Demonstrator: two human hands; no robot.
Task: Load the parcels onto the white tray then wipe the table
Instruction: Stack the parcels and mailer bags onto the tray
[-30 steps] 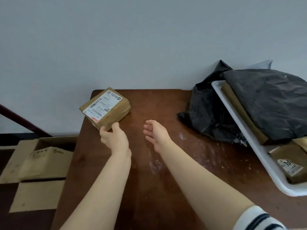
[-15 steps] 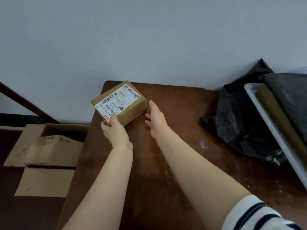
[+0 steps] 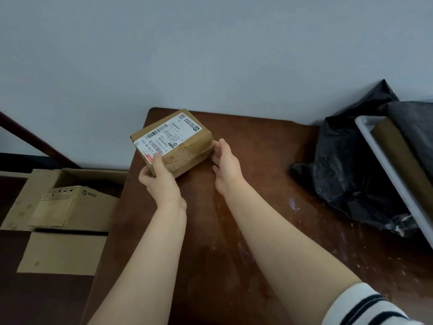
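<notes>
Firmly, our left hand [image 3: 160,182] grips the near left corner of the brown cardboard parcel with a white shipping label [image 3: 172,143]. The thumb is laid on top at the label's edge and the other fingers are hidden below. Our right hand [image 3: 226,166] is spread loose, its palm turned toward the parcel's right end and its fairly straight fingers touching that end low down, so the parcel sits between our two hands.

The parcel is at the far left corner of the dark brown wooden table [image 3: 246,231], turned at an angle to the table's edges, label facing up. We cannot tell whether its underside rests on the table or is lifted just clear. Pale smears and flecks [image 3: 293,204] mark the table toward its right side.

Well apart from the parcel, at the table's right edge, a crumpled black plastic bag [image 3: 346,174] lies against the long rim of the white plastic tray [image 3: 380,158], which runs out of view. In the tray we see a flat brown parcel [image 3: 403,156] along the rim and a black wrapped parcel [image 3: 414,118] lying over it.

Beyond the table's left edge, open cardboard boxes [image 3: 77,207] sit on the floor, one printed PICO. A grey wall [image 3: 210,55] stands behind the far edge, and a white sleeve with dark stripes [image 3: 365,308] covers our right upper arm.
</notes>
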